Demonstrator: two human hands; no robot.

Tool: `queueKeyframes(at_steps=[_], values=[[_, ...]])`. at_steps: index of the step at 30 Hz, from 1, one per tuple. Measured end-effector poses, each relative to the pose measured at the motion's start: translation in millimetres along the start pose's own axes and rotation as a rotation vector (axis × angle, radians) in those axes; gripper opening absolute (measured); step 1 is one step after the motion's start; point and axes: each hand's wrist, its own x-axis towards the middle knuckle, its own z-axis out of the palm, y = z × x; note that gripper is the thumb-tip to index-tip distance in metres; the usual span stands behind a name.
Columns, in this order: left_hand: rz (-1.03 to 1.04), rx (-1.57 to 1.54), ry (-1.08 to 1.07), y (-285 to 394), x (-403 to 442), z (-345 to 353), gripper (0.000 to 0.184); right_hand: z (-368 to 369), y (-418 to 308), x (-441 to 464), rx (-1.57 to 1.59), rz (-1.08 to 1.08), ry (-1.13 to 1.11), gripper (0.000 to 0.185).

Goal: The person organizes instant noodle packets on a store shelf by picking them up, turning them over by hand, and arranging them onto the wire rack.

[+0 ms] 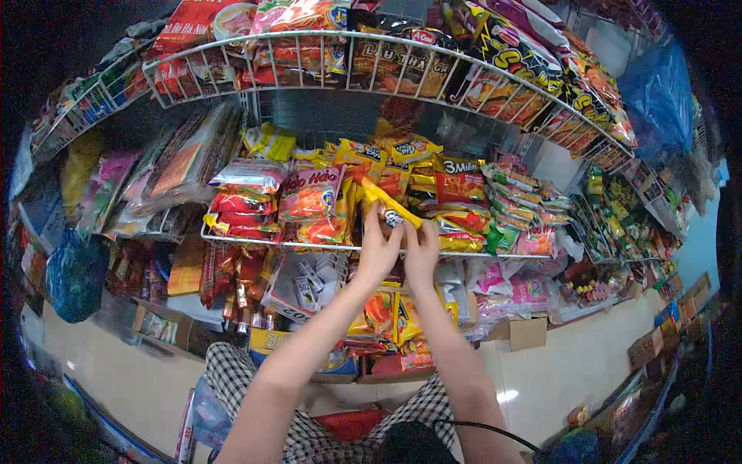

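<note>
Both hands reach to the front of the middle wire shelf [309,246]. Between them is a yellow instant noodle packet [386,203], tilted, its upper edge slanting down to the right. My left hand [379,241] grips its lower left part, fingers closed on it. My right hand [421,243] has its fingers closed at the packet's lower right end. Left of it stand pink Hao Hao noodle packets [311,197] in a pile. To the right are red 3 Mien packets [460,185]. More yellow noodle packets [363,152] lie behind the hands.
An upper wire rack [386,66] holds large noodle bags above the hands. Below the shelf are a white carton [297,286] and more noodle packs [380,311]. A blue plastic bag [657,100] hangs at upper right, another blue bag [76,278] at left.
</note>
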Motion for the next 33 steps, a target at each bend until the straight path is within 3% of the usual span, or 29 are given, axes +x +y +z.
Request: queueKeyframes(at_steps=[1, 2, 3, 4, 5, 6, 8, 12, 17, 19, 20, 22, 23, 26, 27, 29, 33], values=[[0.002, 0.0, 0.002, 32, -11, -8, 0.061, -7, -17, -6, 0.086, 0.009, 0.074, 0.008], [-0.172, -0.25, 0.04, 61, -23, -15, 0.058, -16, -33, -14, 0.086, 0.012, 0.071, 0.008], [-0.35, -0.5, 0.078, 75, -33, -19, 0.057, -25, -49, -25, -0.007, -0.166, 0.065, 0.009], [-0.44, -0.667, -0.013, 74, -40, -32, 0.061, -33, -61, -34, -0.1, -0.342, 0.059, 0.015], [-0.531, -0.837, -0.102, 72, -48, -48, 0.066, -41, -69, -45, -0.103, -0.331, 0.052, 0.015], [-0.498, -0.904, -0.1, 76, -60, -54, 0.063, -49, -75, -57, -0.17, -0.438, -0.055, 0.023], [-0.535, -0.743, -0.009, 79, -81, -65, 0.049, -55, -79, -78, -0.288, -0.651, -0.197, 0.041], [-0.611, -0.761, 0.168, 60, -109, -74, 0.033, -64, -85, -111, -0.354, -0.692, -0.349, 0.034], [-0.611, -0.759, 0.236, 57, -129, -98, 0.033, -85, -83, -121, -0.265, -0.752, -0.474, 0.038], [-0.622, -0.777, 0.282, 55, -133, -105, 0.033, -86, -75, -127, -0.13, -0.411, -0.22, 0.043], [-0.594, -0.759, 0.276, 58, -136, -106, 0.034, -83, -77, -127, -0.124, -0.408, -0.229, 0.043], [-0.609, -0.772, 0.277, 56, -140, -108, 0.034, -75, -84, -123, 0.164, 0.156, -0.123, 0.045], [-0.622, -0.789, 0.267, 56, -141, -107, 0.035, -75, -80, -122, 0.162, 0.159, -0.125, 0.045], [-0.616, -0.801, 0.191, 60, -142, -109, 0.035, -78, -62, -121, 0.569, 0.565, -0.366, 0.046], [-0.615, -0.82, 0.159, 60, -142, -110, 0.035, -79, -62, -121, 0.565, 0.571, -0.366, 0.046], [-0.629, -0.821, 0.147, 58, -143, -114, 0.035, -82, -65, -121, 0.912, 0.841, -0.476, 0.042], [-0.68, -0.773, 0.178, 56, -148, -120, 0.035, -81, -73, -123, 0.736, 0.821, -0.475, 0.039]])
